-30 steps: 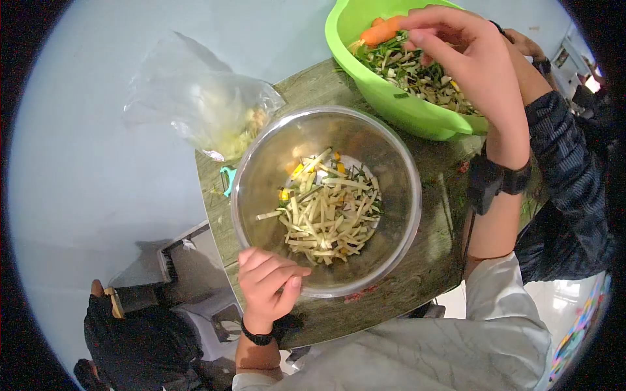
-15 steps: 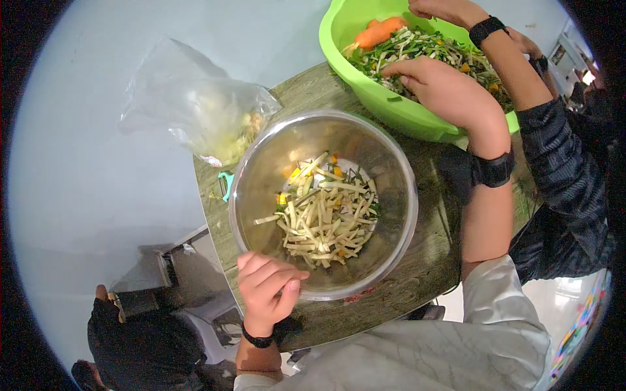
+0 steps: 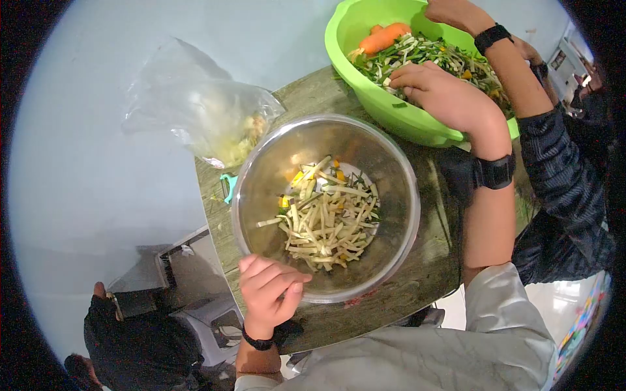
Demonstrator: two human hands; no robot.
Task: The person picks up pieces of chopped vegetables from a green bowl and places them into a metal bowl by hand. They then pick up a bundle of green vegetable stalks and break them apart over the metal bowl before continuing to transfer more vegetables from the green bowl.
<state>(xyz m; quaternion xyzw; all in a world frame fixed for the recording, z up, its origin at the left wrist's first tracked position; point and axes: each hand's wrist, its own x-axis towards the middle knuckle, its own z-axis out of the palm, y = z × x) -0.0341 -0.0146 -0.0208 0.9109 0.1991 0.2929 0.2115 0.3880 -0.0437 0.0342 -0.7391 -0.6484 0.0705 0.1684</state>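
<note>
A steel bowl (image 3: pixel 398 260) holds pale cut strips (image 3: pixel 326 221) with some green and orange pieces. At its lower left rim is my left hand (image 3: pixel 267 293), with fingers curled and nothing visible in them. My right hand (image 3: pixel 450 98) reaches over the near rim of a green basin (image 3: pixel 398 120). Its fingers are bent at the cut vegetables (image 3: pixel 450 62), and a small pale piece shows at the fingertips. Orange carrots (image 3: pixel 385 39) lie at the basin's left side.
A co-worker's hand (image 3: pixel 460 14) hangs over the basin's far right side. A clear plastic bag (image 3: pixel 222 117) with scraps and a teal peeler (image 3: pixel 228 187) are left of the bowl on the wooden table (image 3: pixel 424 280). Another person (image 3: pixel 140 345) is at the lower left.
My right hand's fingers have drawn together from a pointing pose and now bend at the vegetables. The co-worker's hand has shifted slightly right. My left hand has stayed at the bowl.
</note>
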